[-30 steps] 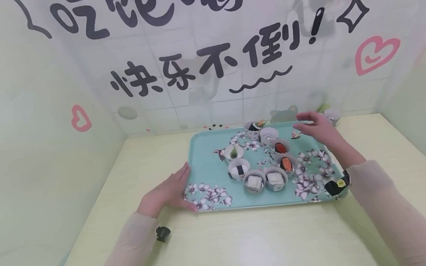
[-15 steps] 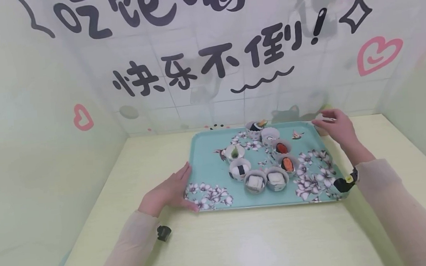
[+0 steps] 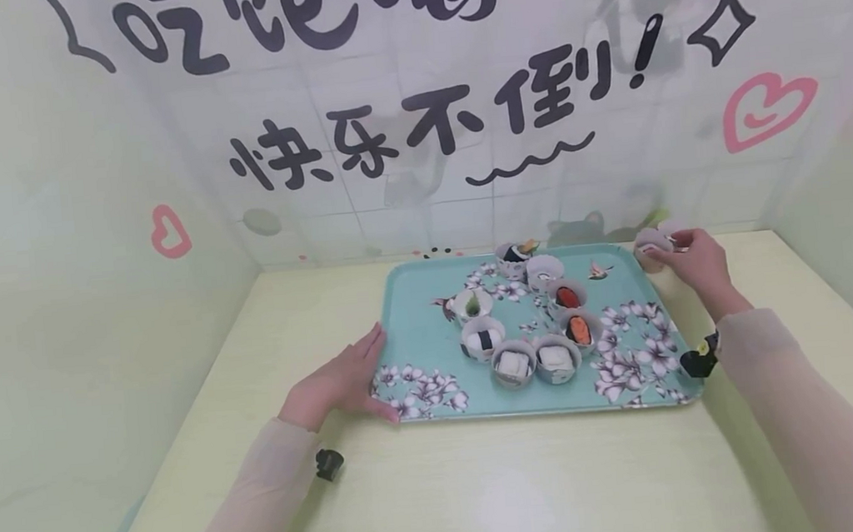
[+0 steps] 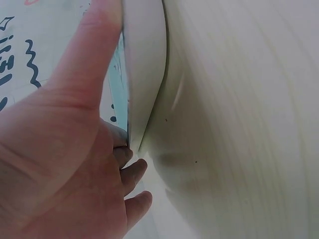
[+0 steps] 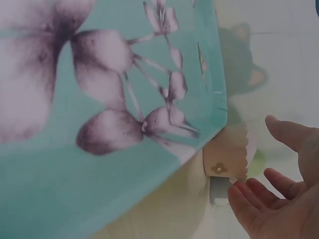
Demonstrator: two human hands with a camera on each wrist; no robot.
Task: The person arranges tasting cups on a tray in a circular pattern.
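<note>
The bench (image 3: 488,478) is pale wood, set into a corner of lettered wall panels. On it lies the largest item, a teal tray (image 3: 417,333) with a flower print, which serves as the reference for all that follows. Near the tray's middle stands a cluster of small paper cups (image 3: 529,325) holding sushi pieces, eight as far as the head view allows a count. One further paper cup (image 3: 651,247) stands off the tray, on the bench just beyond its far right corner; the right wrist view shows this cup (image 5: 227,159) with a scalloped rim, close against the tray edge (image 5: 219,94). The left hand (image 3: 341,381) rests at the tray's near left edge with fingers straight and the thumb laid along the rim; the left wrist view confirms the thumb (image 4: 92,45) against the rim (image 4: 144,64), the grip released and merely steadying. The right hand (image 3: 697,261) is at the lone cup, fingertips (image 5: 244,191) touching or all but touching its lower side, thumb standing apart; the fingers are not closed round it, so the grip reads as released and about to take hold. Judgement: the step in hand appears to be the reach for the stray cup. The next move would call for closing fingers and thumb lightly on the thin paper wall, without crushing it, then lifting it clear of the tray rim.
</note>
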